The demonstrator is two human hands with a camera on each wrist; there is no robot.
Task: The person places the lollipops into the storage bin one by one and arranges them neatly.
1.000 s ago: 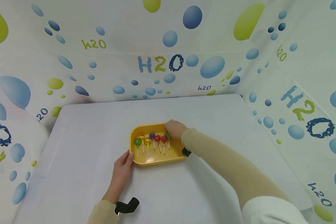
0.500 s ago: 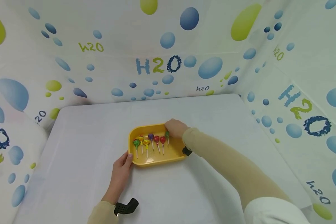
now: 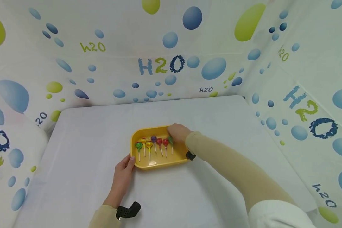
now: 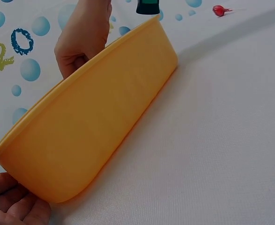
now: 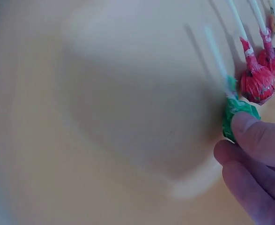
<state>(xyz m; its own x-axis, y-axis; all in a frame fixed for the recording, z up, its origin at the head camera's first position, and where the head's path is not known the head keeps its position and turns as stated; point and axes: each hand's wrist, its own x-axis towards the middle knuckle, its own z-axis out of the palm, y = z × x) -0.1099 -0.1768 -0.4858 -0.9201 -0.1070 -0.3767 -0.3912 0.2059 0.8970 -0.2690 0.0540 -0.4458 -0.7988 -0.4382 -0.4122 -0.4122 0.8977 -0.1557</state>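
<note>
A yellow plastic tray (image 3: 159, 165) holds a row of wrapped lollipops: a green one (image 3: 138, 146) at the left, then yellow, purple and red ones (image 3: 165, 142). At the tray's left end my left hand (image 3: 123, 172) grips it, thumb at the rim and fingers against the outer wall below. My right hand (image 3: 179, 131) reaches inside the tray at the right. Its thumb and fingers pinch the wrapped head of another green lollipop (image 5: 238, 112), whose stick points away from the hand. That lollipop lies beside the nearest red one (image 5: 258, 84).
The tray is on a white-covered table (image 3: 88, 142). In the left wrist view a red lollipop (image 4: 220, 10) lies outside the tray, past its far end. A printed curtain (image 3: 117, 63) encloses the back and sides.
The pinched green lollipop shifts slightly by the red one, first lifting a little and then lowering. My left hand keeps its grip on the tray. The head view shifts slightly.
</note>
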